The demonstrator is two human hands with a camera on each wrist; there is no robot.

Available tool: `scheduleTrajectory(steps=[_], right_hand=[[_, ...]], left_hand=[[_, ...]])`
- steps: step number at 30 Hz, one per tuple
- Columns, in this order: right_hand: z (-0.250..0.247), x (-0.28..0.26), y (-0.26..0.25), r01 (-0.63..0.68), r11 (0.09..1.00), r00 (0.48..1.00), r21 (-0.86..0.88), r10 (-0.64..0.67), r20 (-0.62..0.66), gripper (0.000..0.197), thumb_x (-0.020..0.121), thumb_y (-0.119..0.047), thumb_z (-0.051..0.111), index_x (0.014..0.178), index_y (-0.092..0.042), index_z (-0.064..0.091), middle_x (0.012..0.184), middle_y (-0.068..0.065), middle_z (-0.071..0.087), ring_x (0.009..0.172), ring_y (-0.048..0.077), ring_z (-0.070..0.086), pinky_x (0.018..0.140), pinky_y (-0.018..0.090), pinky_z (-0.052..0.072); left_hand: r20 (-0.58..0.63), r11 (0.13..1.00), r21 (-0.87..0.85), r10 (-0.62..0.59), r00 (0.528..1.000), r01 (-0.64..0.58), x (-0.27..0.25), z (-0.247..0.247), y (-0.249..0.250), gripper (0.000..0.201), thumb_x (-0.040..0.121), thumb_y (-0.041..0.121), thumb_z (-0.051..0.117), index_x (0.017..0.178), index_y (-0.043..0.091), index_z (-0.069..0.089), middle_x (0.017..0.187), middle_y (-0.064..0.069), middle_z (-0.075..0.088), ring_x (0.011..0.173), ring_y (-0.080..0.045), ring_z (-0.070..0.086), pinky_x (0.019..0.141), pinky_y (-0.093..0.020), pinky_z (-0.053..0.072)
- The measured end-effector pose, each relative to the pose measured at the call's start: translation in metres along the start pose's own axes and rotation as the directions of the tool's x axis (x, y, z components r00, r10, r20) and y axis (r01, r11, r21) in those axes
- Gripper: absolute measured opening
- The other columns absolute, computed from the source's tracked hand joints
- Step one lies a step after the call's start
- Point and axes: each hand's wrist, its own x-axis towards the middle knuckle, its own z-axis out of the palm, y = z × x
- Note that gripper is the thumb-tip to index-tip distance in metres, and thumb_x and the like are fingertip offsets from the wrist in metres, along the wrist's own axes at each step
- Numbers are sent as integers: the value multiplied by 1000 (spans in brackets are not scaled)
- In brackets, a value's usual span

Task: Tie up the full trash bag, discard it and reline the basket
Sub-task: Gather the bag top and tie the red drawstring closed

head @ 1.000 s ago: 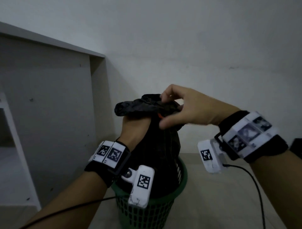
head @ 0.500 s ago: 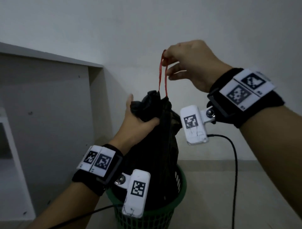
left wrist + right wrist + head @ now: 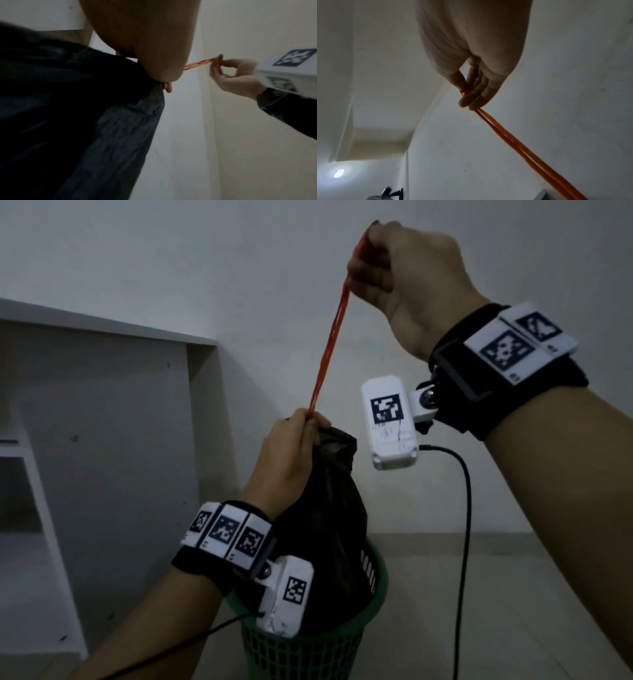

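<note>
The right hand [image 3: 407,278] pinches the red drawstring [image 3: 330,337], stretched taut, steeply up-right from the black trash bag [image 3: 325,529], whose gathered neck the left hand [image 3: 287,460] grips, upright in the green basket [image 3: 342,648].

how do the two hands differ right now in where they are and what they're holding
The right hand is raised high, while the left hand stays low at the top of the black plastic trash bag. The right hand pinches the thin red drawstring; the left hand grips the bag's gathered neck where the drawstring emerges. Both have curled fingers, with the drawstring stretched taut between them.
</note>
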Motion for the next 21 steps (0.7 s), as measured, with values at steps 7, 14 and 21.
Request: scheduleTrajectory(steps=[7, 14, 21], right_hand=[[-7, -22, 39, -254, 873, 814, -416, 425, 396, 15, 93, -21, 64, 106, -15, 62, 103, 4, 63, 84, 18, 64, 63, 26, 51], [16, -14, 45, -403, 906, 862, -129, 424, 277, 33, 102, -11, 25, 86, -12, 54, 45, -8, 28, 39, 9, 21, 38, 19, 22], [1, -5, 35, -343, 939, 872, 42, 301, 386, 38, 85, -1, 40, 116, -12, 57, 109, 8, 58, 101, 22, 62, 92, 40, 52]], left_hand=[[-25, 999, -21, 27, 999, -27, 1, -3, -9, 24, 104, 30, 31, 95, 37, 53, 82, 7, 59, 80, -14, 58, 72, -29, 43], [-18, 997, -43, 58, 998, -59, -4, 3, -23, 21, 101, 28, 44, 86, 43, 48, 83, 14, 59, 79, -19, 59, 73, -48, 50], [-120, 869, -430, -322, 939, 243, -10, -5, -30, 27, 96, 26, 39, 76, 31, 58, 87, 6, 63, 88, -15, 58, 88, -34, 45]])
